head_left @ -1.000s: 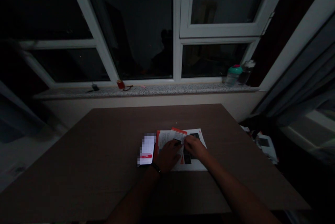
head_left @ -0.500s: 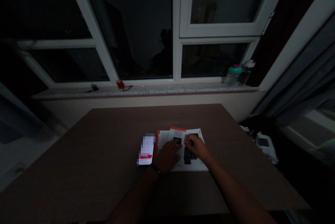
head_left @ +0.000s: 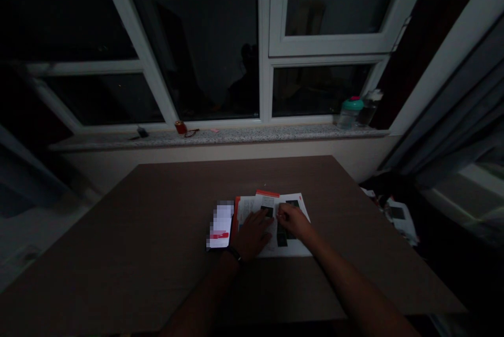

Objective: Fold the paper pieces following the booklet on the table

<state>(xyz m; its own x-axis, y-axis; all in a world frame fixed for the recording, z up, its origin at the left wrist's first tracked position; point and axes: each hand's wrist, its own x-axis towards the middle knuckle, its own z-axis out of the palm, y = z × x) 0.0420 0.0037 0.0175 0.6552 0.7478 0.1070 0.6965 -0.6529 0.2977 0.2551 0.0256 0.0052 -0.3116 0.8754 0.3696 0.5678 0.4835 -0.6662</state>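
Observation:
A printed booklet (head_left: 285, 251) with white pages, dark pictures and an orange left edge lies on the table in front of me. On top of it is a narrower slip of paper (head_left: 268, 200) with an orange band along its upper end. My left hand (head_left: 252, 233), a dark band at its wrist, rests flat across the slip and the left page with fingers spread. Closed in a pinch, my right hand (head_left: 294, 220) is at the slip's right side, over the right page. What its fingertips hold is too small and dim to name.
A lit phone (head_left: 222, 225) lies left of the booklet on the brown table (head_left: 157, 232). The window sill (head_left: 236, 135) beyond holds a teal-lidded bottle (head_left: 352, 111), a clear bottle (head_left: 370, 107) and a small red jar (head_left: 180, 127). Papers (head_left: 399, 216) lie beyond the table's right edge.
My right hand has shifted very slightly down the page, still pinched. The left hand, the booklet and the phone stay in place.

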